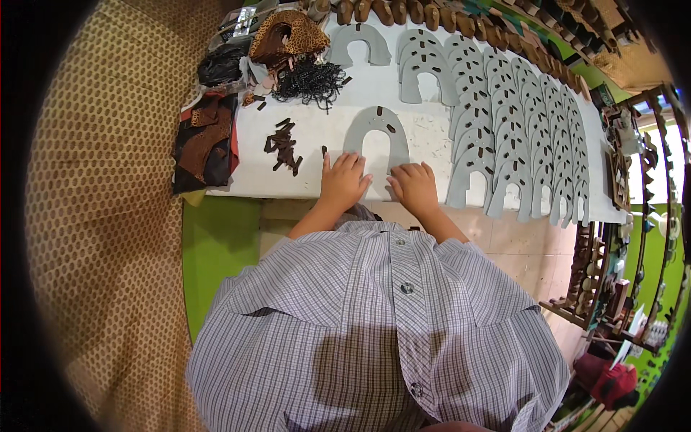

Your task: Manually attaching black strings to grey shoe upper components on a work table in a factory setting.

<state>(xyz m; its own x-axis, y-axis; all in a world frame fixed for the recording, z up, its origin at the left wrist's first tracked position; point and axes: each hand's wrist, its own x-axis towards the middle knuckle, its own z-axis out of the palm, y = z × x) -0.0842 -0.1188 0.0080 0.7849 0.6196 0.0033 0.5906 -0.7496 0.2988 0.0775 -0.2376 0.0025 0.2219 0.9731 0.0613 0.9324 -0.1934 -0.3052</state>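
A grey U-shaped piece [362, 129] lies flat on the white table, its curve facing away from me. Two small dark brown tabs sit on it, one at the top of the curve and one on the right side. My left hand [344, 180] rests on the lower left leg with fingers spread. Over the end of the right leg lies my right hand [415, 187], fingers stretched out. One loose brown tab [324, 151] is just left of my left fingertips. Farther left is a small heap of brown tabs [285, 147].
Overlapping rows of grey U-shaped pieces [471, 144] with brown tabs cover the table's right side. Brown shoe lasts [432, 19] line the far edge. Leopard-print material [288, 36], black cords [309, 79] and dark scraps [205, 137] lie left. Racks [637, 216] stand right.
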